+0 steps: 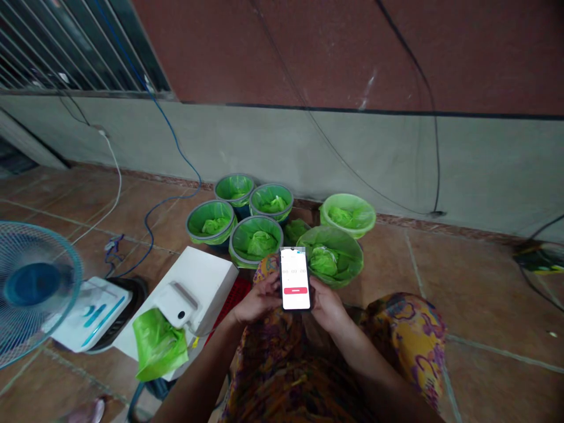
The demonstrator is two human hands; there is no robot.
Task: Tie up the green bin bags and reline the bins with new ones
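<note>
A smartphone (295,279) with a lit white screen and a red button is held upright above my lap. My left hand (259,298) grips its left edge, and my right hand (326,302) closes on its right edge. Just beyond the phone stand several bins lined with green plastic bags, among them a grey-rimmed bin (235,244) and a wider green-lined bin (352,254). Bunched green plastic lies inside them. The undersides of both hands are partly hidden.
To the left, a white box (215,270) bears a white device (176,302) and a crumpled green bag (161,346). A blue fan (39,288) stands at the far left. A blue cable (152,211) crosses the tiled floor, and a black cable (436,158) hangs along the wall.
</note>
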